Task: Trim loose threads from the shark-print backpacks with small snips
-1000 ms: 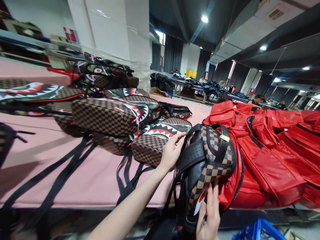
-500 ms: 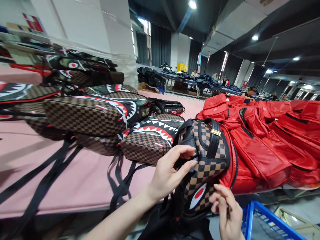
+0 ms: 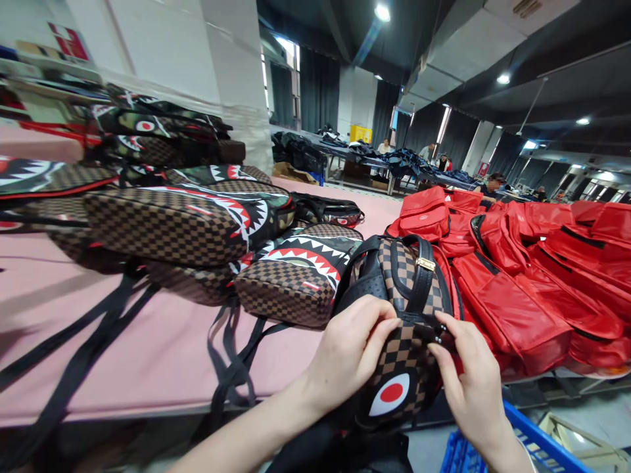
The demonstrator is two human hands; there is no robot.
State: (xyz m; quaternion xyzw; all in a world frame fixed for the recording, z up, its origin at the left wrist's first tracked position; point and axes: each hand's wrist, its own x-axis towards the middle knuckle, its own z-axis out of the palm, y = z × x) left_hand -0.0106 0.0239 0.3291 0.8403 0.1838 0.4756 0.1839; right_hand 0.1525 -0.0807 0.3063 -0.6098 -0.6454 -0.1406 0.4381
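A brown-and-black checkered backpack (image 3: 411, 289) with a red-and-white eye patch hangs over the front edge of the pink table (image 3: 162, 355). My left hand (image 3: 348, 351) grips its side, thumb and fingers closed on the checkered fabric. My right hand (image 3: 473, 381) pinches a small dark part, perhaps a zipper pull, at the bag's right side. Black shoulder straps run over the top of the bag, with a gold clasp on the handle.
Several checkered shark-mouth bags (image 3: 197, 220) lie stacked to the left, black straps trailing off the table. Red backpacks (image 3: 532, 263) are piled to the right. A blue crate (image 3: 522, 443) stands on the floor below. Other people work at far tables (image 3: 434, 161).
My right hand rose from below the bag to its right side and closed on a small part. My left hand slid lower on the bag. The view shifted slightly.
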